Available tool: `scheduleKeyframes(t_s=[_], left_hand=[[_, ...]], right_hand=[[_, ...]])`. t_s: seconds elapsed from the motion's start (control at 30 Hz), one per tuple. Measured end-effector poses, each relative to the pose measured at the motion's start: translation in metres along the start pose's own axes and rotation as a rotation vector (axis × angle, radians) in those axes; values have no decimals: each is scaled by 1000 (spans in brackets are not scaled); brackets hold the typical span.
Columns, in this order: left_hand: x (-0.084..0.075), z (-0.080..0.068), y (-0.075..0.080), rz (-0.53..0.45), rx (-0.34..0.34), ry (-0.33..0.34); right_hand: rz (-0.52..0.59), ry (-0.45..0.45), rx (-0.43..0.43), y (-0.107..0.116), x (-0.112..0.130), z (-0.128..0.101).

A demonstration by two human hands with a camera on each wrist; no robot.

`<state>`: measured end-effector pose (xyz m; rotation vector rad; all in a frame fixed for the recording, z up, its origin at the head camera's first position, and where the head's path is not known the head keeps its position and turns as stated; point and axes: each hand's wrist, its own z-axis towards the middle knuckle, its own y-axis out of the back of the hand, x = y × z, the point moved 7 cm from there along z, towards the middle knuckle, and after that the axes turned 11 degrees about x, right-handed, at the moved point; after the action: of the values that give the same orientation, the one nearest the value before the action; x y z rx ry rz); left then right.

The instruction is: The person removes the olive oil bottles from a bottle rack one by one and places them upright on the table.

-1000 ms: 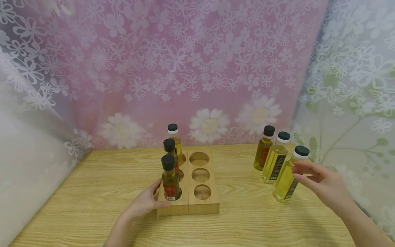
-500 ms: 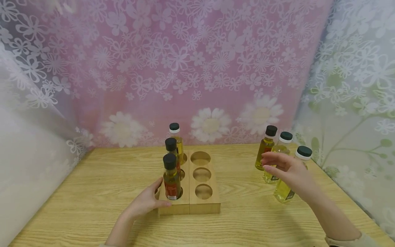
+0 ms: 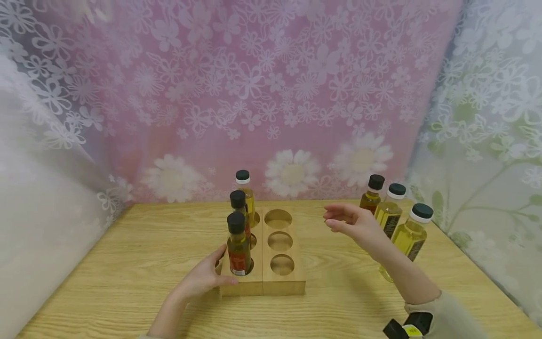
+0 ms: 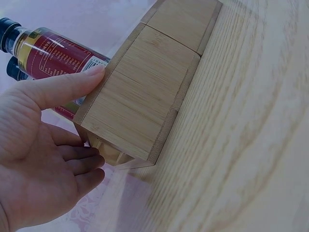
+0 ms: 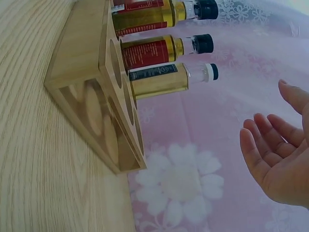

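A light wooden bottle rack [image 3: 283, 287] with two columns of round holes stands mid-table. Its left column bears three upright bottles: two red-label oil bottles with black caps, the front one [image 3: 239, 252] nearest, and a pale oil bottle [image 3: 250, 200] at the back. My left hand [image 3: 203, 275] holds the rack's front left corner, thumb [image 4: 72, 87] on the front edge and fingers along the side. My right hand [image 3: 360, 230] hovers between rack and right-hand bottles, fingers loosely bent and holding nothing; the right wrist view shows that hand [image 5: 285, 159] apart from the rack.
At the right stand a dark oil bottle [image 3: 370, 200] and two pale oil bottles, one in the middle [image 3: 388, 214] and one in front [image 3: 411, 235]; my right arm partly covers them. A pink floral curtain [image 3: 211, 117] hangs behind the wooden table [image 3: 127, 263].
My right hand has moved left from beside the front pale bottle, passing before the other bottles, and carries nothing. The left hand stays on the rack. The whole view has shifted slightly.
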<state>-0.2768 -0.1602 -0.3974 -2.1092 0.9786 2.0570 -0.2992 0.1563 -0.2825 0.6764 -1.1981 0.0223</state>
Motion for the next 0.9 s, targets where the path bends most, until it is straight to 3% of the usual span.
scheduleKeyframes(t_s=[0.3,0.9], left_hand=[[2,0,0,5,2,6],[2,1,-1,-5,19,7]], right_hand=[[58,40,94,-27,5,17],[27,74,193,-77,18,48]])
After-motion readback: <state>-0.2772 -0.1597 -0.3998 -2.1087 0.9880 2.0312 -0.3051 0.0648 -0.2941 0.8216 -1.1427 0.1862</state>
